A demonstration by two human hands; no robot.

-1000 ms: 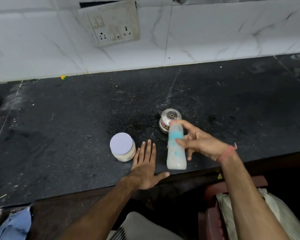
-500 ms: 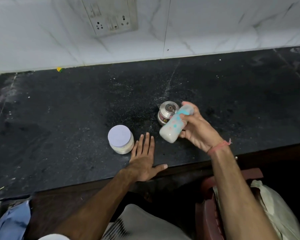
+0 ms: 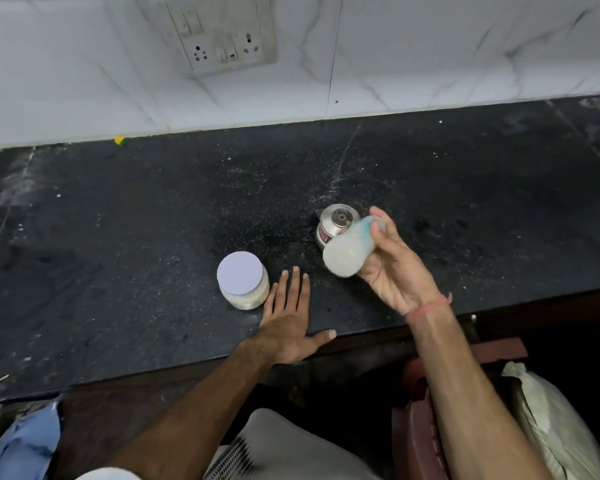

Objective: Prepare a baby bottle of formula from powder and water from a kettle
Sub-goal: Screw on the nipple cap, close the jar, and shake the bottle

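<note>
My right hand (image 3: 393, 268) grips a baby bottle (image 3: 348, 250) holding whitish liquid, with teal markings on its side. The bottle is tipped over in the air, base toward me, top pointing away. Just behind it a small steel kettle (image 3: 332, 226) stands on the black counter (image 3: 135, 220), partly hidden by the bottle. A powder jar (image 3: 242, 285) with a pale lilac lid stands to the left. My left hand (image 3: 288, 322) lies flat on the counter beside the jar, fingers spread, holding nothing.
A white tiled wall with a socket panel (image 3: 222, 32) runs behind the counter. A small yellow-green scrap (image 3: 120, 141) lies at the wall's foot. Below the counter edge are a reddish-brown chair (image 3: 416, 414), a pale sack (image 3: 554, 431) and blue cloth (image 3: 21, 441).
The bottle went from upright on the counter to lifted and tipped over, base toward me, in my right hand. My left hand has stayed flat by the jar.
</note>
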